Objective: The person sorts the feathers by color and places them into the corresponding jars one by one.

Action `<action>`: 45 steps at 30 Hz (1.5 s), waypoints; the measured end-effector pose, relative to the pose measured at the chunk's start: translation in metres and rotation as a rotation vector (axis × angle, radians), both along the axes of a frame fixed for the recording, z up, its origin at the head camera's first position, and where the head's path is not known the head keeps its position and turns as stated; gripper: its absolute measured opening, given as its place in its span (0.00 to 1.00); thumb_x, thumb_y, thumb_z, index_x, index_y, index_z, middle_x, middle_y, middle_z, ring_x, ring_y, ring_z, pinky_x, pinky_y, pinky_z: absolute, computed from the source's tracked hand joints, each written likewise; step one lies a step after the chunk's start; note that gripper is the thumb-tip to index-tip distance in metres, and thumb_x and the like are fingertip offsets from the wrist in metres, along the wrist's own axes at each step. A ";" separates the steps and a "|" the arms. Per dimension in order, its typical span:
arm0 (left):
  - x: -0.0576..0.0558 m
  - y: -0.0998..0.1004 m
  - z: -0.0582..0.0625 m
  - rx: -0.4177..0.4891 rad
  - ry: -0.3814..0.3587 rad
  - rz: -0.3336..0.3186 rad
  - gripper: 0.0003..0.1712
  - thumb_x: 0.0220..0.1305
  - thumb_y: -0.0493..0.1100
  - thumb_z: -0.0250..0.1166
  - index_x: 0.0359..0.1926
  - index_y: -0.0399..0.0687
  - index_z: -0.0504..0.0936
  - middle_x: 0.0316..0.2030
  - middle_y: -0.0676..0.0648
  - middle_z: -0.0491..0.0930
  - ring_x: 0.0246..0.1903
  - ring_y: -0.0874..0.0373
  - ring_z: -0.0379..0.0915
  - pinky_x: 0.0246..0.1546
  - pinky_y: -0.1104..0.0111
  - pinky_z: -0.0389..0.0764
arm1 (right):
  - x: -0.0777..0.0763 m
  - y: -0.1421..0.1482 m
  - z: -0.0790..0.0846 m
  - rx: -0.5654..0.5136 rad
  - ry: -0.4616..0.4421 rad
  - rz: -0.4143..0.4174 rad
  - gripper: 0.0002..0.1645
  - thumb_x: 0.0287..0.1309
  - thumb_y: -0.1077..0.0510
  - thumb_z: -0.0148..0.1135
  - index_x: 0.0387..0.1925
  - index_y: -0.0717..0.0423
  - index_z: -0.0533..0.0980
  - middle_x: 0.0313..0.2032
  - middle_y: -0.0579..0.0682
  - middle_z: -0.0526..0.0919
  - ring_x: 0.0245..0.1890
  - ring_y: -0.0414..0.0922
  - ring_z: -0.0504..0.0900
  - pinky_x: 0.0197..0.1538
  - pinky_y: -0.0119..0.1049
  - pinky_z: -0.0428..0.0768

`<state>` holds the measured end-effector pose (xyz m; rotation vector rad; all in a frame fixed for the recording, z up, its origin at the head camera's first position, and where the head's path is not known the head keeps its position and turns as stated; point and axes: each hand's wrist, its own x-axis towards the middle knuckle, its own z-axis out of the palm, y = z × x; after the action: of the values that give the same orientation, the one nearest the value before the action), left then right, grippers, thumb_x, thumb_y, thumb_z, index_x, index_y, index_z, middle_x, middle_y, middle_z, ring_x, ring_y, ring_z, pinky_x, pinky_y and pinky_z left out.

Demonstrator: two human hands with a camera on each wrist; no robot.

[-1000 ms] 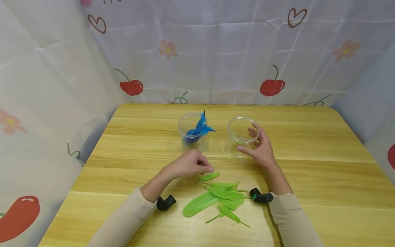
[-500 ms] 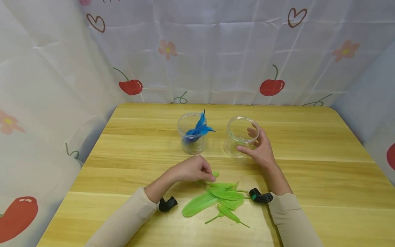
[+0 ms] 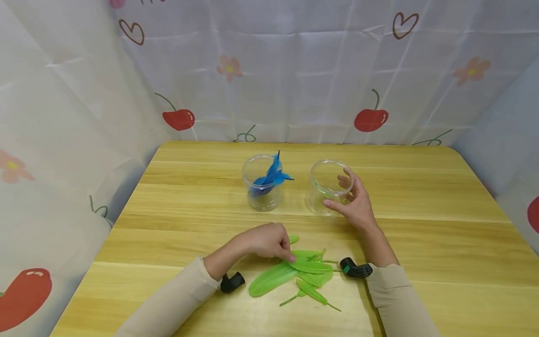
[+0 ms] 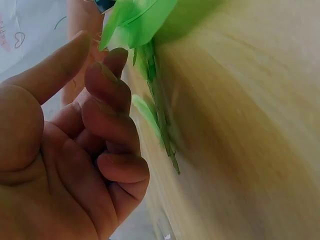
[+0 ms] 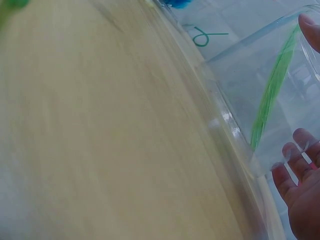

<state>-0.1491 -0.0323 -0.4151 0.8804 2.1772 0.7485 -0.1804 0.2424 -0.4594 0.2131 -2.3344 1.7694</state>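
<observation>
Several light green feathers (image 3: 311,267) lie in a loose pile on the table. Over the pile's upper left edge is my left hand (image 3: 269,241), palm turned down. In the left wrist view its fingers (image 4: 107,120) bend, with the thumb apart from them and green feathers just beyond the tips; nothing shows between them. My right hand (image 3: 355,201) holds a clear plastic cup (image 3: 322,206) by its right side, thumb in front and fingers behind. Inside that cup leans a green feather (image 5: 275,90). A second clear cup (image 3: 263,203) stands to its left, with blue feathers (image 3: 271,178) sticking out over the rim.
Both cups stand on a wooden table (image 3: 168,187) toward its back edge. Printed cloth (image 3: 294,70) hangs behind it and on the left. A black wrist device (image 3: 355,268) sits by the right cuff, another (image 3: 232,282) by the left.
My left hand has come down and to the right, away from the small upper feather and onto the main green pile. The right hand and both cups have stayed put.
</observation>
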 end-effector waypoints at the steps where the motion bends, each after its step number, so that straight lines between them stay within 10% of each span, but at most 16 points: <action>1: 0.000 0.001 0.000 -0.004 0.001 -0.009 0.20 0.63 0.46 0.71 0.15 0.45 0.83 0.09 0.57 0.65 0.12 0.66 0.54 0.16 0.74 0.57 | 0.000 0.000 0.000 0.000 0.001 0.000 0.61 0.47 0.68 0.76 0.77 0.53 0.50 0.67 0.65 0.65 0.69 0.61 0.61 0.65 0.66 0.60; 17: 0.004 0.000 0.000 0.025 -0.012 -0.048 0.17 0.64 0.41 0.69 0.17 0.45 0.83 0.12 0.54 0.72 0.12 0.67 0.58 0.17 0.75 0.61 | 0.001 0.000 0.002 0.002 -0.004 -0.004 0.58 0.49 0.66 0.75 0.76 0.53 0.52 0.67 0.64 0.66 0.69 0.59 0.62 0.65 0.64 0.60; 39: -0.002 -0.013 0.019 0.302 -0.210 -0.084 0.07 0.64 0.33 0.63 0.33 0.32 0.85 0.28 0.38 0.84 0.18 0.68 0.63 0.21 0.75 0.66 | 0.000 -0.001 0.000 -0.024 -0.001 -0.008 0.59 0.48 0.68 0.75 0.76 0.53 0.52 0.66 0.66 0.66 0.68 0.59 0.62 0.65 0.62 0.61; 45: -0.005 -0.017 0.028 0.415 -0.230 -0.033 0.07 0.66 0.35 0.64 0.34 0.32 0.85 0.22 0.47 0.77 0.20 0.65 0.62 0.22 0.73 0.65 | 0.001 -0.002 0.002 -0.023 -0.003 -0.005 0.60 0.47 0.68 0.76 0.77 0.51 0.52 0.66 0.65 0.66 0.68 0.59 0.62 0.65 0.62 0.61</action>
<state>-0.1538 -0.0489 -0.3868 0.9744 1.8295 1.2488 -0.1796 0.2408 -0.4579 0.2012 -2.3134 1.7942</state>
